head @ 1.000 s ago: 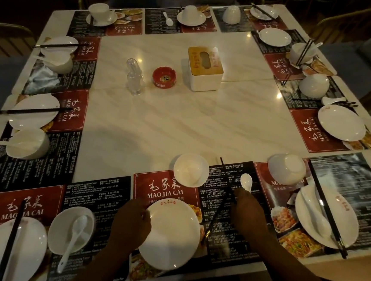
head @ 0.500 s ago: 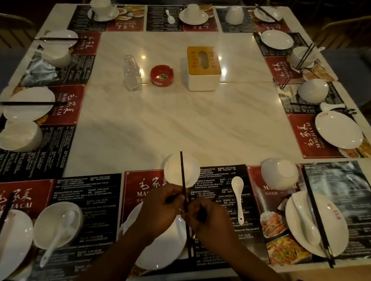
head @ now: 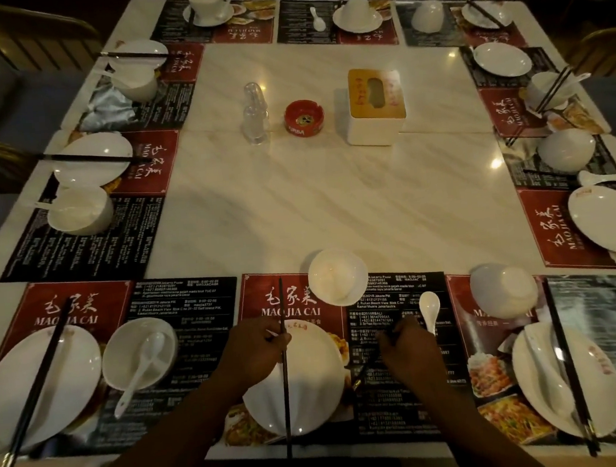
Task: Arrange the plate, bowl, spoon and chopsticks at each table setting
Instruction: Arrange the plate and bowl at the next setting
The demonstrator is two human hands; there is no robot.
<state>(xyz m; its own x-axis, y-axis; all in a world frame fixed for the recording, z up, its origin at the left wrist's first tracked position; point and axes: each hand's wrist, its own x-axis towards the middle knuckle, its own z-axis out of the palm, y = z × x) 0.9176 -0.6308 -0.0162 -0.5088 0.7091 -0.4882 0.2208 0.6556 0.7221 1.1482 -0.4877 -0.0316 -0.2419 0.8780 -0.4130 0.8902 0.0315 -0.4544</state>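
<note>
While the left hand [head: 257, 353] pinches a black chopstick [head: 286, 395] lying lengthwise across the white plate [head: 312, 382], the right hand [head: 410, 354] rests curled on the placemat [head: 389, 408] just below the spoon [head: 429, 310] (its contents indiscernible). Bowl [head: 338, 275] stands just beyond the plate, on the same placemat.

The chopsticks [head: 286, 402] lie across the plate [head: 312, 382], bowl [head: 337, 275] behind it, spoon [head: 429, 306] to its right.

Restaurant: printed menu placemats [head: 401, 340], many place settings, ashtray [head: 304, 117].
</note>
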